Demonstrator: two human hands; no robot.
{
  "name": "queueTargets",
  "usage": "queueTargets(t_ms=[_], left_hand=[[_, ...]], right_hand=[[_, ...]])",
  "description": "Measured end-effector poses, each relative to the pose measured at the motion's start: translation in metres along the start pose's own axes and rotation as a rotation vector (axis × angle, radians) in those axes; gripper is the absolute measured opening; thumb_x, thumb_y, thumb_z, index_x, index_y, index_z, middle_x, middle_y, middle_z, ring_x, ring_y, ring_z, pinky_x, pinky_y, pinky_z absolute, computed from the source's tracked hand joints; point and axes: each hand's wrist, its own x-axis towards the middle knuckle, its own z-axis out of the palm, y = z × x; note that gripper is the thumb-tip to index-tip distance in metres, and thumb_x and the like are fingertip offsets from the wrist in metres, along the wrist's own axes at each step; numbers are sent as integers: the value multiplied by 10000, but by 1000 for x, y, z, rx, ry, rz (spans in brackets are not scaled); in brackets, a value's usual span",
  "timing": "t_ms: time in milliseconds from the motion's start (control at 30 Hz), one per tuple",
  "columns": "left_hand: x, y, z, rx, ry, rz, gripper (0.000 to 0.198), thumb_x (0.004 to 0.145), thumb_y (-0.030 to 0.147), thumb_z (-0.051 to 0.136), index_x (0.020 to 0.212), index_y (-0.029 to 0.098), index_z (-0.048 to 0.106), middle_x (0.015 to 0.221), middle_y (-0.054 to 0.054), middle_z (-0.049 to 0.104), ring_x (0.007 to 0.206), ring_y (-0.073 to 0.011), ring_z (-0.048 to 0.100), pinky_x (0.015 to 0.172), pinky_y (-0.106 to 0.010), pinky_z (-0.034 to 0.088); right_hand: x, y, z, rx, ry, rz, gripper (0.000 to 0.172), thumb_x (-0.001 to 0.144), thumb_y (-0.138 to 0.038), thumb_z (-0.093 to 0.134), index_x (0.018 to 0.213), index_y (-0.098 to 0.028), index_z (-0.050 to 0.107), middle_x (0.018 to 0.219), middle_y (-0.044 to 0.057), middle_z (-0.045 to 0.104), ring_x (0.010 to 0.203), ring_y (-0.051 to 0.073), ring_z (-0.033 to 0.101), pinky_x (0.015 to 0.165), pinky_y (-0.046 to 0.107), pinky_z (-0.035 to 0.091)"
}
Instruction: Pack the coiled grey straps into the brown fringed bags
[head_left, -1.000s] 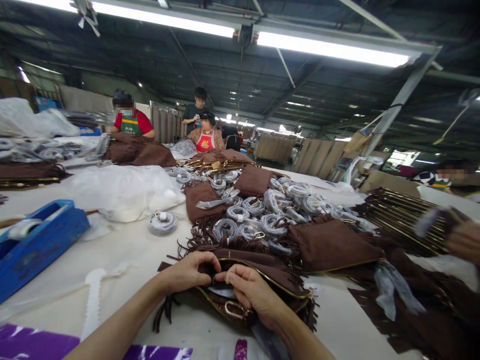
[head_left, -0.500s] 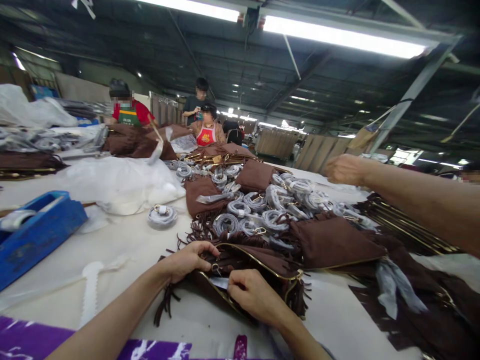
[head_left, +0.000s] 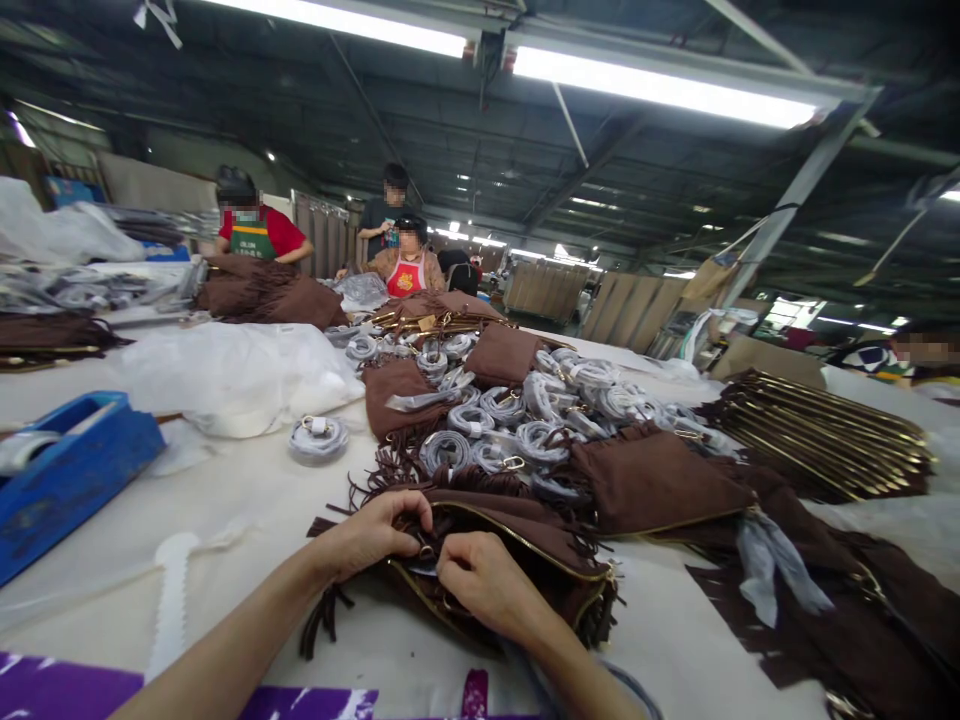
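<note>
Left fingers, slightly parted, rest at the brown bag's open mouth; right fingers curl over it, grip hidden, bag beneath both.

Fringed bag is looking like matt brown suede or some soft cloth, and its zip is gleaming like gold metal. Big white sack is looking like thin, crinkly plastic, while the blue tape dispenser is showing scuffed hard plastic tbh.
</note>
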Motion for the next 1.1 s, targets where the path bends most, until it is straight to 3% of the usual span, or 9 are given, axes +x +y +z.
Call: queueTargets(t_ms=[167,333,500,600,700,833,933,1000,1100], left_hand=[[5,-8,0,259,75,145,186,591,104,611,734,195,688,982,-18,628,981,-203,558,909,-288,410],[5,-12,5,430,104,234,161,672,47,538,623,187,601,857,-20,601,858,-169,564,796,-266,440],[-8,1,11,649,111,413,203,862,92,411,763,187,561,1070,-65,566,953,-187,531,865,-321,448],[-17,13,19,860,206,467,225,850,43,383,764,178,540,1063,-94,560,974,-219,509,889,-377,442],[-25,24,25,942,288,420,233,806,10,373,765,185,521,937,-74,551,824,-199,522,743,-328,461],[-30,30,30,699,334,355,211,874,118,333,749,210,475,770,-24,547,631,-151,516,600,-270,418],[-28,26,39,217,205,183,173,909,275,320,781,225,425,578,27,548,495,-135,517,491,-238,390],[-23,20,47,-82,91,59,180,876,383,362,784,232,393,557,30,575,422,-125,495,392,-210,334],[-15,10,56,-286,4,67,262,774,453,520,746,211,421,645,-3,608,494,-117,524,402,-194,351]], right_hand=[[5,0,4,19,4,-15,215,749,-95,488,609,-156,639,579,-21,579,572,114,487,530,215,289],[3,6,6,9,11,-43,217,778,-91,489,629,-163,628,598,-20,588,591,120,507,553,218,313],[-14,-9,-10,-59,279,-156,175,842,-143,482,806,-180,649,808,45,636,775,176,558,704,271,377],[-20,-18,-21,357,193,-57,137,860,-242,514,792,-181,616,671,-4,581,590,118,478,552,225,346],[-15,-18,-24,931,44,135,202,794,-361,637,774,-170,576,569,-57,490,444,54,291,407,176,164],[-7,-14,-20,1329,74,157,283,689,-350,765,758,-159,569,590,-58,493,470,39,306,410,147,171],[-5,-15,-18,1450,75,92,292,704,-371,767,751,-151,580,626,-42,523,493,40,349,429,138,245],[-5,-16,-17,1502,71,22,288,745,-394,741,757,-150,589,634,-39,526,501,40,362,443,136,279],[-3,-15,-14,1544,46,-74,282,809,-425,685,774,-157,605,644,-36,533,497,46,388,461,149,333]])
